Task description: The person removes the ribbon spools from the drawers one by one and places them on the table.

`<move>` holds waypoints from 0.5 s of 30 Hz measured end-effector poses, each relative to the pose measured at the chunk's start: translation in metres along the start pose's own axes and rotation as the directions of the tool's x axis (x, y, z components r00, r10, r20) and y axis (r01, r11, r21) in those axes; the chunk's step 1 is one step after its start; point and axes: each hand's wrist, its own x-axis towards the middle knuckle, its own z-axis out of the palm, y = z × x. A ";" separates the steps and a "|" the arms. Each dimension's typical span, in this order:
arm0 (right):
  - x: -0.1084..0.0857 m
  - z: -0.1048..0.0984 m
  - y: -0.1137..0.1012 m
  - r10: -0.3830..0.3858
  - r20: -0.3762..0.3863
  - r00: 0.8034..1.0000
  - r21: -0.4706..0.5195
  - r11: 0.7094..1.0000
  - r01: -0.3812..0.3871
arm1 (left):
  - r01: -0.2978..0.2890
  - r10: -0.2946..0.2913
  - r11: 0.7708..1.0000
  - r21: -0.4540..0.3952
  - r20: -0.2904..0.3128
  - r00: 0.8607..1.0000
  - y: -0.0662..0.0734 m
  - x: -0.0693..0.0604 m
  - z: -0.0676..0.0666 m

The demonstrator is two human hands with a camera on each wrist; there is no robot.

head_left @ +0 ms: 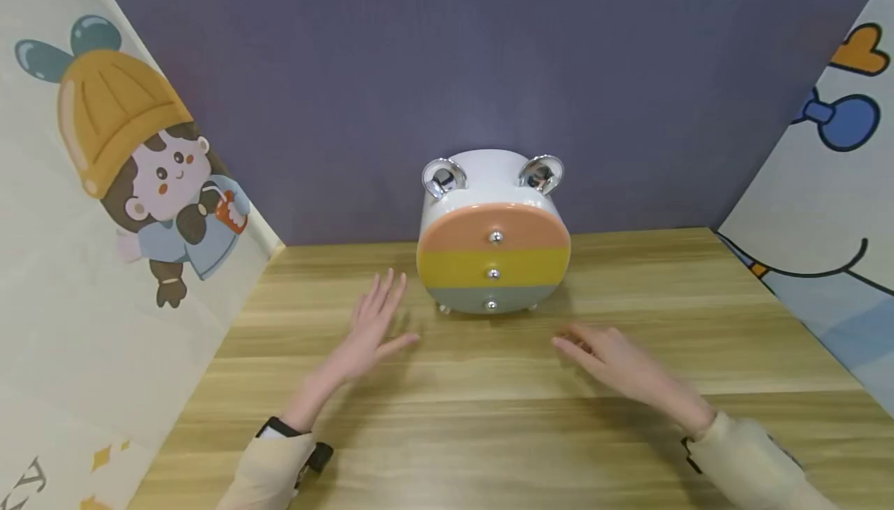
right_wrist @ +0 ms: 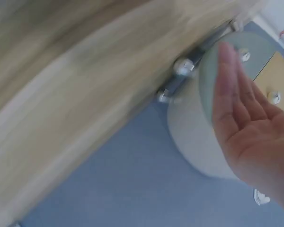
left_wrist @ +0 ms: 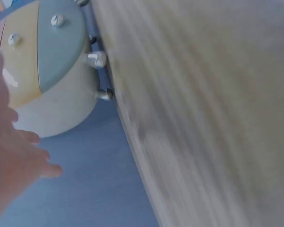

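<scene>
Near a white oval cabinet with striped drawers (head_left: 457,268), the left grip (head_left: 362,343) is spread. The right grip (head_left: 618,361) curves loosely.

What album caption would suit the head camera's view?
Left hand spread, right hand relaxed, in front of a striped, silver-eared box on a wooden table.

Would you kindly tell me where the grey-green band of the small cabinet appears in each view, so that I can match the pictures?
Head: the grey-green band is below centre, at the bottom of the front of the cabinet.
Left wrist: upper left, running steeply instead of level.
Right wrist: upper right, partly hidden by the right hand.
Shared landmark: the yellow band borders it in all three views.
</scene>
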 end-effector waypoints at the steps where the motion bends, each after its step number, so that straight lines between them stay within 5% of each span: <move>1: 0.003 0.000 -0.003 0.006 0.024 1.000 0.095 0.995 -0.008 | -0.012 0.012 0.999 -0.049 -0.016 1.000 -0.003 0.004 -0.002; 4: 0.014 0.002 -0.012 0.017 0.074 0.997 0.358 0.933 -0.042 | -0.039 0.028 0.980 -0.196 -0.057 0.998 -0.009 0.014 -0.009; 7: 0.025 0.004 -0.022 0.011 0.127 0.992 0.521 0.850 -0.077 | -0.042 0.022 0.961 -0.273 -0.074 0.997 -0.013 0.023 -0.014; 15: 0.051 0.007 -0.048 0.079 0.231 0.970 0.677 0.703 -0.219 | -0.033 -0.001 0.932 -0.360 -0.094 0.996 -0.022 0.051 -0.020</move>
